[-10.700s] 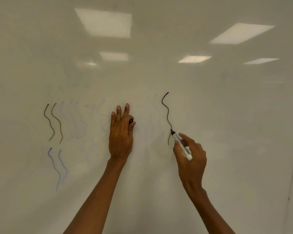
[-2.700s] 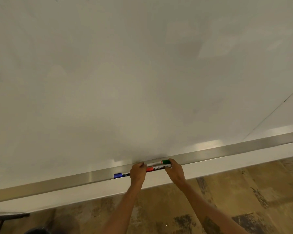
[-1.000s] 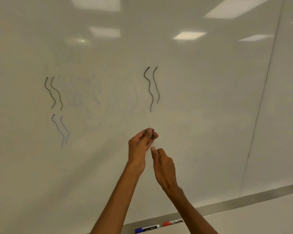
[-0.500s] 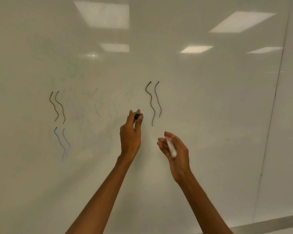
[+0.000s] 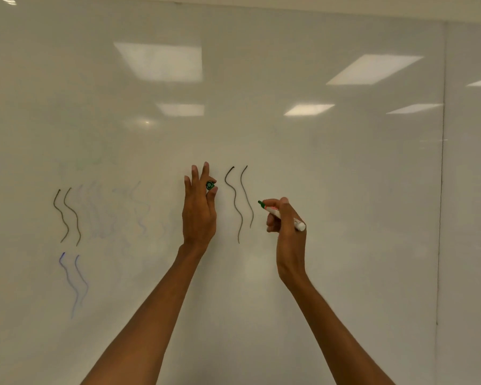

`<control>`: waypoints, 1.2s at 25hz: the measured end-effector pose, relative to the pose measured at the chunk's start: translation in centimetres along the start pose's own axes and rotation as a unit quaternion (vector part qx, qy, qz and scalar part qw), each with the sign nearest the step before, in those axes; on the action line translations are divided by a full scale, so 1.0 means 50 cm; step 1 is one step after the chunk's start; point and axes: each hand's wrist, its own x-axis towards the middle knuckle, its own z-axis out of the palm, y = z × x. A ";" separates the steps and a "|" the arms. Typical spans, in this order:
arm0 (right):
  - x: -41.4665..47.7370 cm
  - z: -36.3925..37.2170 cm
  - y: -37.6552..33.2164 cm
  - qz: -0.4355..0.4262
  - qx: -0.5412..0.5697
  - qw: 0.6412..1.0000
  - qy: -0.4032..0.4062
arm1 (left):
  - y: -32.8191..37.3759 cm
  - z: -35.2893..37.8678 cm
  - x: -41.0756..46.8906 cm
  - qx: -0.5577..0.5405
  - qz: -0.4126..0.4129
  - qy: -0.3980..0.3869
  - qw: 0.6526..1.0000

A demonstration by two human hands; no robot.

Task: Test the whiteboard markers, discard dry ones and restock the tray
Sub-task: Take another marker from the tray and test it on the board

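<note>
Facing the whiteboard [image 5: 345, 190], a green marker [image 5: 282, 215] is held in the right hand [image 5: 288, 226], grip closed round its barrel, its tip just right of two black squiggles [image 5: 240, 201]. Its green cap [image 5: 210, 185] is pinched in the left hand [image 5: 199, 209], whose other fingers are stretched up against the board.

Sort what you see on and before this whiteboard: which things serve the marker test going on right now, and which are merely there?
In use:
green marker in the right hand
green cap in the left hand
whiteboard

Merely there:
black squiggles
blue squiggles
faint smudges
</note>
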 end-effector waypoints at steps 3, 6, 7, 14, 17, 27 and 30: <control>0.026 0.012 0.010 -0.086 -0.076 0.993 0.013 | -0.024 0.020 0.009 -0.018 -0.002 0.007 1.000; 0.063 0.019 0.020 -0.141 -0.111 0.983 0.029 | -0.037 0.036 0.013 0.011 0.023 0.031 0.999; 0.076 0.023 0.024 -0.151 -0.122 0.980 0.033 | -0.040 0.039 0.015 0.024 0.032 0.034 0.999; 0.140 0.039 0.044 -0.253 -0.260 0.930 0.058 | -0.062 0.050 0.018 0.068 0.066 0.049 0.994; 0.160 0.048 0.041 -0.282 -0.303 0.906 0.086 | -0.062 0.049 0.020 0.066 0.072 0.048 0.994; -0.019 -0.053 0.164 -0.278 -0.508 0.809 0.102 | -0.068 0.050 0.023 0.068 0.094 0.061 0.991; -0.039 -0.054 0.149 -0.212 -0.471 0.851 0.092 | -0.067 0.050 0.021 0.064 0.085 0.055 0.993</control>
